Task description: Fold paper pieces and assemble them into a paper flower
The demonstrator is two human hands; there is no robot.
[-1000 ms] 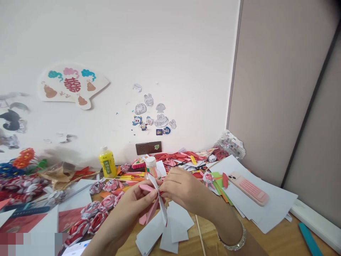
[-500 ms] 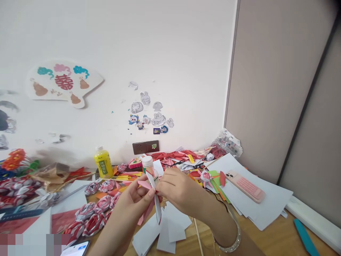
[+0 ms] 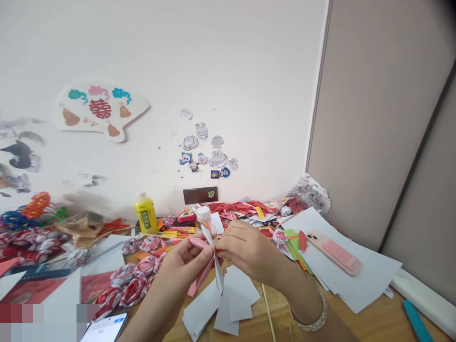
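Observation:
Over the middle of the table, my left hand [image 3: 187,268] pinches a bundle of pink and white folded paper strips [image 3: 218,273] between thumb and fingers. The strips fan out above and below the pinch. My right hand [image 3: 240,247], a bracelet on its wrist, closes its fingers on the same strips from the right; its fingertips are partly hidden. Just behind stands a white-capped jar [image 3: 203,214]. Below the hands lie several white paper rectangles [image 3: 203,304] and a thin stick [image 3: 268,311].
Rolled red-and-white paper roses [image 3: 133,290] lie at left, near a yellow bottle [image 3: 146,213] and a phone [image 3: 107,327]. Red strips [image 3: 228,209] pile along the wall. At right, a pink-cased phone [image 3: 335,251] rests on white sheets [image 3: 377,266], with a teal strip [image 3: 416,320] beyond.
The view has shifted slightly left, so everything appears further right. Both hands stay at the paper strips, and the right fingers have changed position a little.

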